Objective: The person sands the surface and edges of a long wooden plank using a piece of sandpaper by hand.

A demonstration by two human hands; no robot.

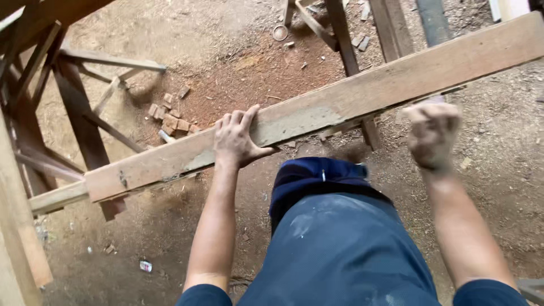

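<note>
Dirt floor [170, 45] below, sawdust, wood scraps [169, 116] scattered. Saw plank [351, 96] slanting across on trestle [73, 113]. My left hand [237, 141] gripped plank's near edge; right hand [432, 133] blurred, fisted just below plank, grip unclear.

Soft, even daylight falls on my work, shadows faint on the dirt, and my right hand [432, 135] is motion-blurred.
</note>
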